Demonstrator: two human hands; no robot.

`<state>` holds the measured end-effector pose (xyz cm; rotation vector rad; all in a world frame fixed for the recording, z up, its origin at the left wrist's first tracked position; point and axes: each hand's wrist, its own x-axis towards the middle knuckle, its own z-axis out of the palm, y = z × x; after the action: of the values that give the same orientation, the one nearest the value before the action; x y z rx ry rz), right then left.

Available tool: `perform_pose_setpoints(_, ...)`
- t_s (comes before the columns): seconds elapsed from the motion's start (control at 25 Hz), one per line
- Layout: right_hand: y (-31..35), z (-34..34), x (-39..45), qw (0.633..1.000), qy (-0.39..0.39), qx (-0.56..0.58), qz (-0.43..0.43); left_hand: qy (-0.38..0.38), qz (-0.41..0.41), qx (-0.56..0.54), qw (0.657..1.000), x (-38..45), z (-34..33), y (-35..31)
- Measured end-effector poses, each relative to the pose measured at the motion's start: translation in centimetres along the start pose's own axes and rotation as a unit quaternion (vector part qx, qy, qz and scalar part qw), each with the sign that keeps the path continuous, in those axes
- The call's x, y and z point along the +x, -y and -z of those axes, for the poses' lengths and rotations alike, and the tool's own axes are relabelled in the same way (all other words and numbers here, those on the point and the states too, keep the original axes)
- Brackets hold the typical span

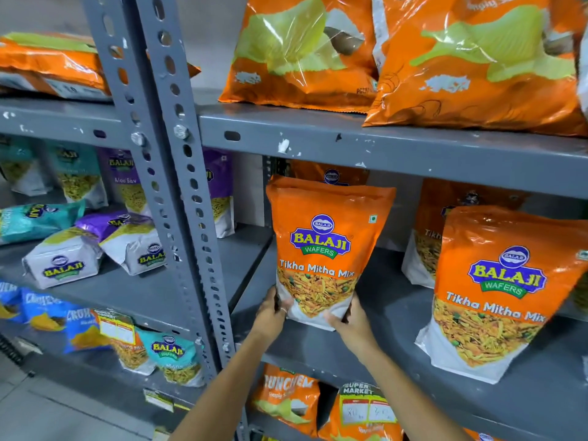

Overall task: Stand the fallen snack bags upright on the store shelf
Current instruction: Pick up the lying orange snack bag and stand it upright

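An orange Balaji "Tikha Mitha Mix" bag stands upright on the grey middle shelf, near its left end. My left hand grips its lower left corner and my right hand grips its lower right corner. Another orange bag shows partly behind it. To the right, a second Tikha Mitha Mix bag stands upright at the shelf front, with a further one behind it. In the left bay, a teal bag and two purple-and-white bags lie fallen.
Perforated grey uprights split the two bays. Large orange wafer bags fill the top shelf, and one lies flat at the upper left. Blue and orange bags sit on the lower shelves.
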<state>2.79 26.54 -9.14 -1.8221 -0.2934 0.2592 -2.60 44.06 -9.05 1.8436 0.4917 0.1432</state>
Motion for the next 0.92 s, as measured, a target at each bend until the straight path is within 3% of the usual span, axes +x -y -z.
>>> perform_pose_setpoints(0.08,-0.3,0.8,-1.1,0.998,-0.059,-0.002,-0.014,0.032,0.014,-0.001,0.999,0.0,-1.5,-1.0)
perform_pose_setpoints(0.24,1.0,1.7,-0.8,0.999,-0.036,-0.015,-0.006,-0.013,0.012,-0.023,1.000,0.3,-2.1,-2.2)
perform_pose_setpoints(0.32,-0.3,5.7,-3.0,0.993,-0.113,0.033,-0.012,0.005,-0.014,-0.019,1.000,-0.7,-6.0,-3.1)
perform_pose_setpoints(0.52,-2.6,7.4,-7.0,0.940,-0.329,-0.062,0.057,-0.190,-0.112,0.073,0.973,-4.2,-7.1,-0.7)
perform_pose_setpoints(0.6,-2.0,8.5,-7.3,0.915,-0.384,-0.080,0.091,-0.175,-0.161,0.095,0.967,-4.7,-7.6,-0.5)
perform_pose_setpoints(0.72,-2.1,10.8,-7.3,0.888,-0.434,-0.111,0.105,-0.114,-0.163,0.057,0.978,-4.4,-9.0,-1.5)
perform_pose_setpoints(0.92,-4.2,14.3,-7.5,0.893,-0.421,-0.147,0.064,-0.019,-0.117,0.062,0.991,-4.0,-12.4,-2.6)
